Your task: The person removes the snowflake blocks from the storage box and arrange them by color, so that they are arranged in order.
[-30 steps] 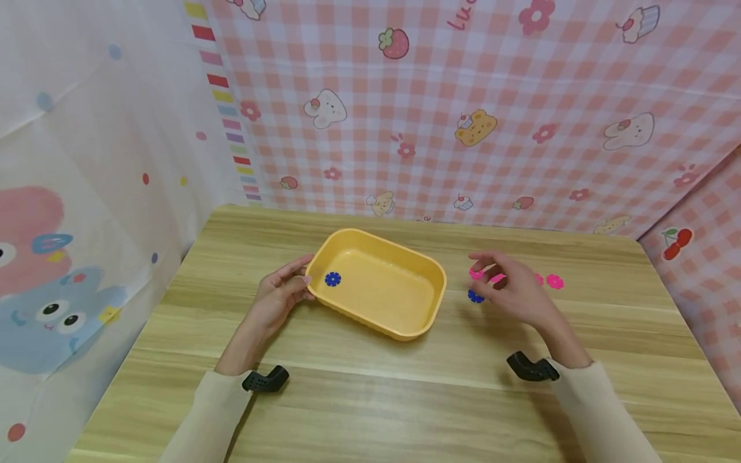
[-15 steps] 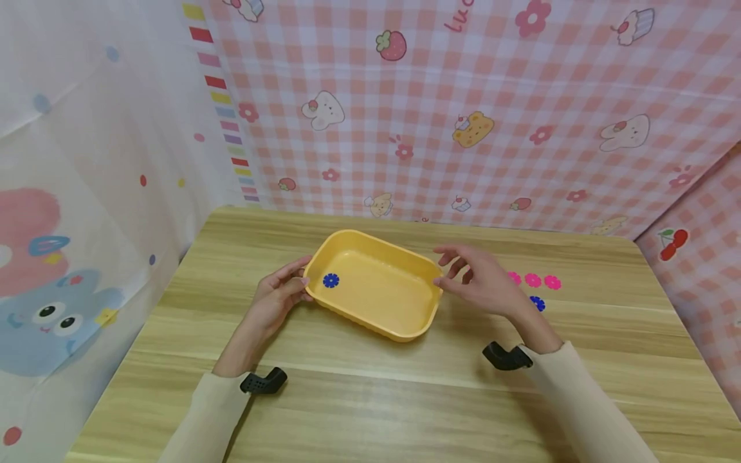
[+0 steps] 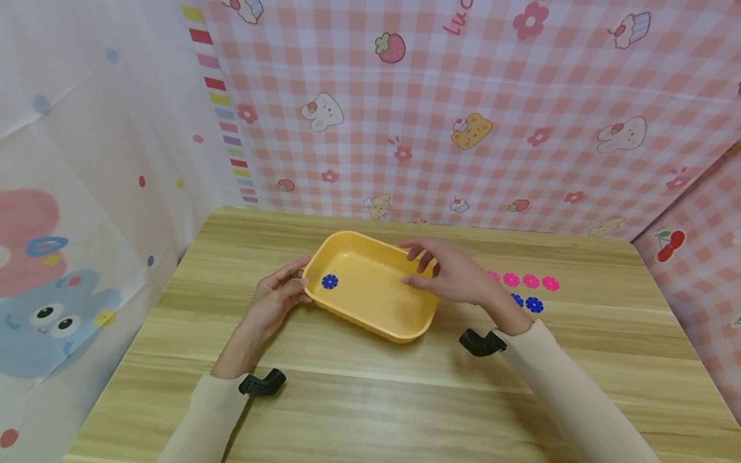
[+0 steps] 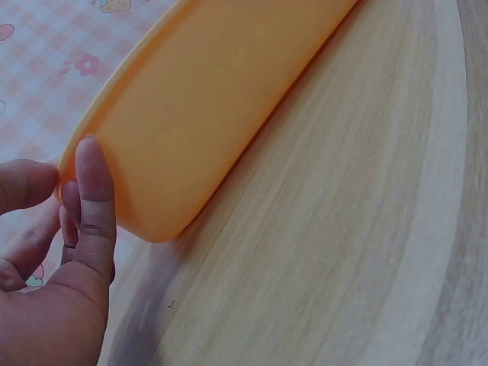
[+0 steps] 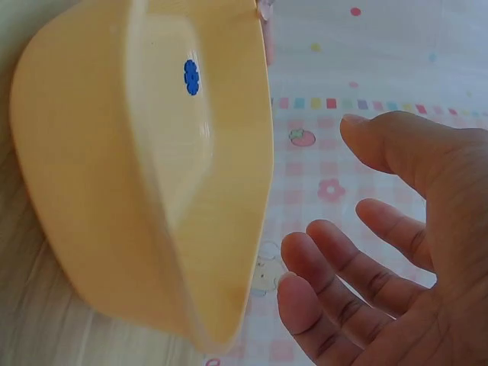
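A yellow plastic tray (image 3: 367, 292) stands on the wooden table, set at a slant. My left hand (image 3: 272, 299) grips its left end, thumb and fingers at the rim, as the left wrist view also shows. One blue notched snowflake disc (image 3: 330, 281) lies inside, near the left end. My right hand (image 3: 454, 270) hovers over the tray's right end. In the right wrist view, the fingers (image 5: 389, 278) are bent loosely and apart from the thumb, with nothing visible between them. Behind the right wrist lie a row of pink discs (image 3: 530, 281) and some blue discs (image 3: 534, 305), partly hidden.
The table (image 3: 370, 399) has a wood-grain top. A pink checked cloth (image 3: 428, 173) hangs behind its back edge, and a white printed cloth (image 3: 116, 161) hangs on the left. Black wrist devices (image 3: 263, 382) sit at both cuffs.
My right hand has moved left from the discs on the table to over the tray's right end, uncovering more discs. The left hand and the tray stay nearly where they were.
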{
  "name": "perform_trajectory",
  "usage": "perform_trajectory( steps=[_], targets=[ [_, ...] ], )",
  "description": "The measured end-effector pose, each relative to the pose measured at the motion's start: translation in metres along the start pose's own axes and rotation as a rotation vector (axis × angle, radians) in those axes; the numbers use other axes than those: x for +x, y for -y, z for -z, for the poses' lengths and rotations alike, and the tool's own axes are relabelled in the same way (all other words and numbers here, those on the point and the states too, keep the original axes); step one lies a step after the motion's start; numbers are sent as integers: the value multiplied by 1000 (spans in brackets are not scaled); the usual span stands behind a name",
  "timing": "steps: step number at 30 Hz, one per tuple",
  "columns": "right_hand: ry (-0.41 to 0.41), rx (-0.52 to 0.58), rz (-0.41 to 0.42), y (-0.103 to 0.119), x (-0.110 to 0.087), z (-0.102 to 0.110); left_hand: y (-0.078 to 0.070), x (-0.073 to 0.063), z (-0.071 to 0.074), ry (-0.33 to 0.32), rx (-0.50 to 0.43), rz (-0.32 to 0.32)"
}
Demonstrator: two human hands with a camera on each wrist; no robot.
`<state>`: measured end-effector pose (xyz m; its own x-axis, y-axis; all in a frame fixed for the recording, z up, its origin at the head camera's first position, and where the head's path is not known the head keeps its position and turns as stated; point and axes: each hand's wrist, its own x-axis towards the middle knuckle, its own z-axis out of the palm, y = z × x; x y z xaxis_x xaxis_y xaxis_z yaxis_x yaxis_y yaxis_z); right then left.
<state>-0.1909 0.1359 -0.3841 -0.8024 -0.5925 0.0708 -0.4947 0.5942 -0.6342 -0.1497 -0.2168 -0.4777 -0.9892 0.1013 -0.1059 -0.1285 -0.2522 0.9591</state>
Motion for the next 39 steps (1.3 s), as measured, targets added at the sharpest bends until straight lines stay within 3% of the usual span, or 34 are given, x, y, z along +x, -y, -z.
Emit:
perform_trajectory(
  steps=[19, 39],
  targets=[
    [152, -17, 98, 12, 51, -21, 1, 1, 0, -14, -19, 11],
    [331, -43, 85, 12, 104, -65, -1, -1, 0, 3, -8, 19]
  ],
)
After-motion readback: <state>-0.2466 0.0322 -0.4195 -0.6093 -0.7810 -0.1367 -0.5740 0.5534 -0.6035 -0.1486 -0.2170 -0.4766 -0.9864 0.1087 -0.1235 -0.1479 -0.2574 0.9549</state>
